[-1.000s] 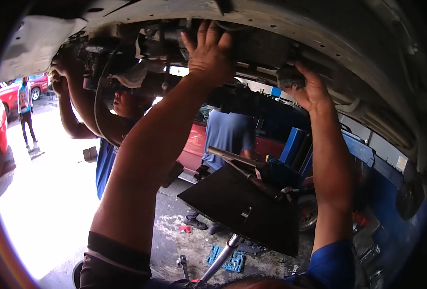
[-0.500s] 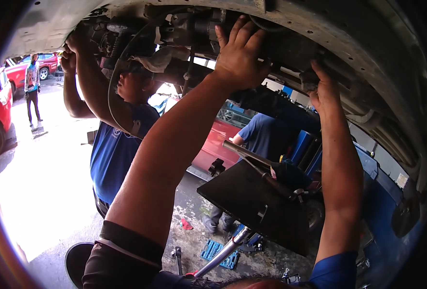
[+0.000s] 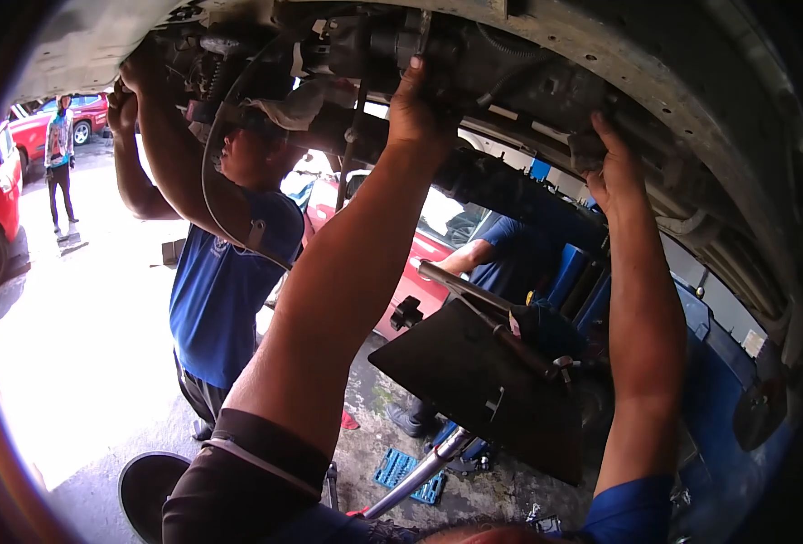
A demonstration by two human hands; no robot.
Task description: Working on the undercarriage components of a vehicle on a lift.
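Both my arms reach up beneath a raised vehicle. My left hand is against its dark underbody assembly; the thumb points up on the near side, and the bent fingers are largely hidden behind. A thin metal rod stands just above that thumb. Farther right, my right hand grips a dark, block-shaped underbody part, one finger stretched up along it and the others curled. Below and between my forearms sits a tilted black plate on a chrome post, with a long-handled metal tool lying across its upper edge.
At left a co-worker in a blue shirt has both hands up in the same underbody. Another person in blue bends behind the plate. On the floor lies an open blue tool case. Red cars and a standing person are outside.
My left hand has turned from palm-up with fingers spread to thumb-up, its fingers now behind the part. My right hand stays put. The person behind the plate has shifted, an arm now showing.
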